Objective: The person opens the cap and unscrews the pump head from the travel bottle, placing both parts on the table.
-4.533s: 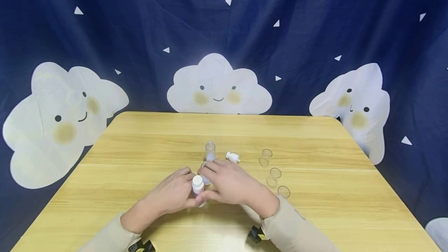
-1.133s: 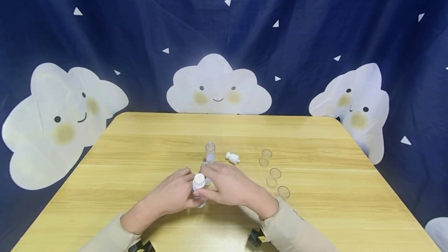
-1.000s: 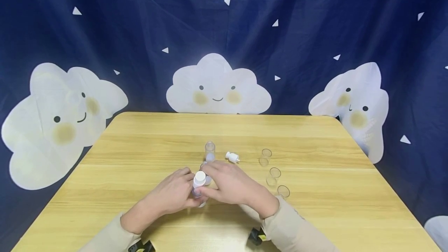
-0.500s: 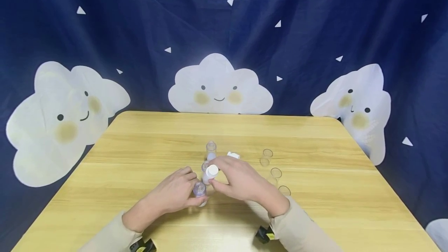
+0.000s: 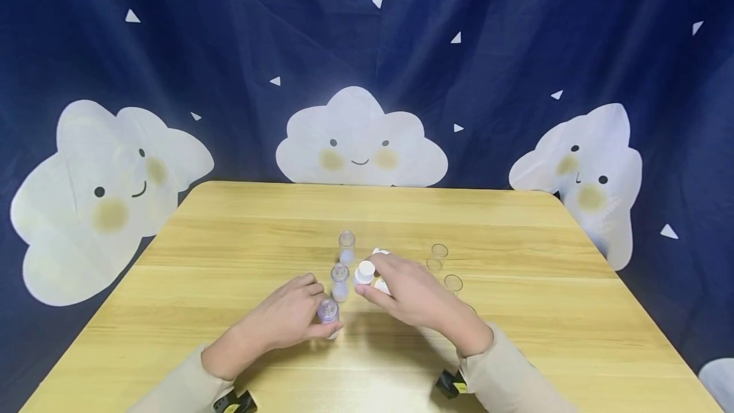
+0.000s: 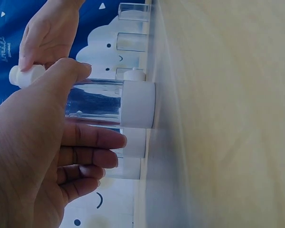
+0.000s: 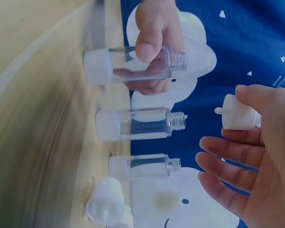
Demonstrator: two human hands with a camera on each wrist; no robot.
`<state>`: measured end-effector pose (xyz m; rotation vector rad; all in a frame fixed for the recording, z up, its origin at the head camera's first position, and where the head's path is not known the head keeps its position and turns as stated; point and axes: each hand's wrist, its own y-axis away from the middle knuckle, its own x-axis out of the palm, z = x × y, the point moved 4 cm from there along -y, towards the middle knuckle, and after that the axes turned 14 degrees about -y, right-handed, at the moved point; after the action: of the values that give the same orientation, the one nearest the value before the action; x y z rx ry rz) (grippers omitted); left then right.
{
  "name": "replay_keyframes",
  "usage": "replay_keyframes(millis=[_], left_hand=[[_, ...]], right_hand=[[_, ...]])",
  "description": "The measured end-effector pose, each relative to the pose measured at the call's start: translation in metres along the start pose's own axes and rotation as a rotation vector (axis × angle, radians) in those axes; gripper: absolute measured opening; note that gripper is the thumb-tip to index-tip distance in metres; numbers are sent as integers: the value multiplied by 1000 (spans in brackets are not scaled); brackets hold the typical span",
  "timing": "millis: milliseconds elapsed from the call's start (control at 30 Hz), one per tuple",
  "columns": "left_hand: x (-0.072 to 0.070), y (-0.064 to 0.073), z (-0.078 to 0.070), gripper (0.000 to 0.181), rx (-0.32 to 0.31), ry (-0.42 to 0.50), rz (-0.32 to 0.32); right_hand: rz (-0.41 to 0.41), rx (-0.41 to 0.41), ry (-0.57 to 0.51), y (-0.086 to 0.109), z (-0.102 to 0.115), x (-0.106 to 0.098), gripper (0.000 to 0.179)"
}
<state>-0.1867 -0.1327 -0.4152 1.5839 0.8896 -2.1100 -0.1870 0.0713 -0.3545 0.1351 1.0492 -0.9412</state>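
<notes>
My left hand (image 5: 283,316) holds a clear bottle (image 7: 142,69) with a white base upright on the table, thumb on one side and fingers round the other. Its threaded neck is bare. Between thumb and fingers my right hand (image 5: 421,292) pinches a white pump head (image 7: 238,113), in the air to the right of the bottles; a short stem sticks out of its bottom end. Behind the held bottle, two more clear bottles, a middle one (image 7: 145,124) and a far one (image 7: 147,167), stand in a row with open necks.
White pump heads lie on the table beside and under the right hand, one nearer (image 5: 381,285) and one farther (image 5: 378,251), both partly hidden. To the right stand clear cylindrical covers (image 5: 453,283), the nearest mostly behind the right wrist. A cloud-print curtain (image 5: 487,50) hangs behind the table.
My right hand has lifted the white pump head off the held bottle's neck and carried it to the right. My left hand stays on the bottle.
</notes>
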Motion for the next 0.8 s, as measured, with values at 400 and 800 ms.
replay_keyframes(millis=[400, 800], left_hand=[[-1, 0, 0, 47, 2, -5, -16], [-2, 1, -2, 50, -1, -17, 1]], right_hand=[[7, -15, 156, 11, -5, -13, 24], [27, -146, 296, 23, -7, -15, 21]])
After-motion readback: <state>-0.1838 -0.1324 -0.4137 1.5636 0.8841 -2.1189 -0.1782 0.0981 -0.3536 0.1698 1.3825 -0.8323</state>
